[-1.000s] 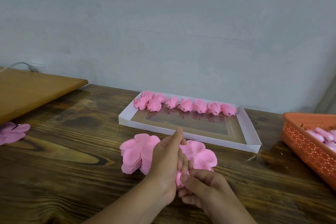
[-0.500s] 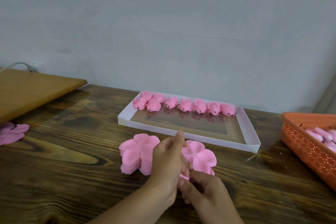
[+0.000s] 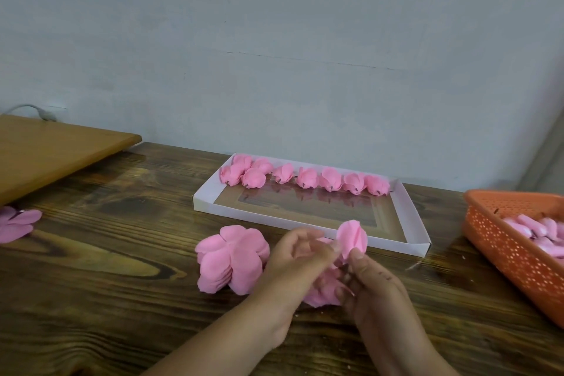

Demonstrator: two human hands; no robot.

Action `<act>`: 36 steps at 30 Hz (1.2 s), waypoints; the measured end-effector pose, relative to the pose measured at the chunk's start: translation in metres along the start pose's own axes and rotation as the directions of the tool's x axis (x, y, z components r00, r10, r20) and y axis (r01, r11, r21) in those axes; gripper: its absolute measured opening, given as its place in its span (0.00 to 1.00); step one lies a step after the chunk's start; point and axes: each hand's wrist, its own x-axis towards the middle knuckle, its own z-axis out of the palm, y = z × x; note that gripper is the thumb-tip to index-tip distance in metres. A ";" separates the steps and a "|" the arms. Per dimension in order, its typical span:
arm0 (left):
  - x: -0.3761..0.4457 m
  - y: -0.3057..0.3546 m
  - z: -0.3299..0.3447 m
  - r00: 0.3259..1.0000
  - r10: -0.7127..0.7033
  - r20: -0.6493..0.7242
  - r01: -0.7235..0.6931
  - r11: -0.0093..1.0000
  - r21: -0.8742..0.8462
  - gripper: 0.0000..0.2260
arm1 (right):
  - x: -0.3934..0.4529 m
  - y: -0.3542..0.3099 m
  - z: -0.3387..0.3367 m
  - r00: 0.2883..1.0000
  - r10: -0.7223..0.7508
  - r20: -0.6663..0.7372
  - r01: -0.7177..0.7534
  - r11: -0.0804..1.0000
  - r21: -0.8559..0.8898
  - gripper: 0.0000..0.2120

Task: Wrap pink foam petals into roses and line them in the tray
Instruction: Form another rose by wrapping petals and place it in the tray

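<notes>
Both hands together just before the tray (image 3: 412,217): left hand (image 3: 293,265) and right hand (image 3: 366,284) pinch one petal (image 3: 352,236), raised, likely to roll it

Counter (image 3: 91,299): dark stained wood, strong grain, glossy varnish with reflections. Board (image 3: 45,149) far left: lighter wood, smooth, satin. Tray (image 3: 412,217): white card walls, matt; brown card floor with a shiny clear window. Roses (image 3: 305,178) and petals (image 3: 232,259): pink foam, soft, matt, faintly ribbed. Basket (image 3: 512,250) right: orange perforated plastic, slight sheen. Wall (image 3: 274,40): painted, matt, pale grey.
</notes>
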 end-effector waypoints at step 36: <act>0.116 0.080 -0.046 0.880 0.394 -0.267 -0.212 0.826 0.522 0.13 | -0.010 0.003 0.002 0.849 -0.495 -0.186 0.332 0.772 -0.541 0.17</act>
